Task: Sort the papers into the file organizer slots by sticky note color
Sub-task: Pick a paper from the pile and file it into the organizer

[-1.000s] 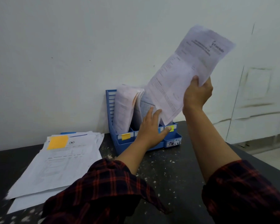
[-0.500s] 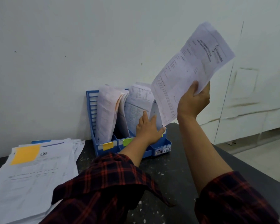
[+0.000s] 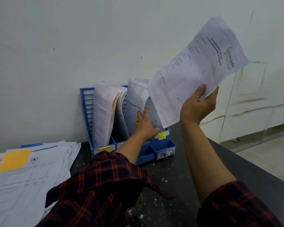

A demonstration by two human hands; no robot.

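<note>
done: we see papers standing in two slots of the blue plastic file organizer [image 3: 87, 110]
in hand: our right hand [image 3: 198, 105] grips a white printed sheet [image 3: 197, 71], raised above the right slot
left hand [image 3: 144, 126]: fingers straight, parting filed papers
left: flat white paper stack [image 3: 31, 174], orange sticky note [image 3: 13, 160] on top

No wording can be made out for certain. The raised sheet [image 3: 198, 71] carries a logo and printed lines, blurred (the same goes for the papers above the blue organizer [image 3: 154, 153]); its front sticker is unreadable.
</note>
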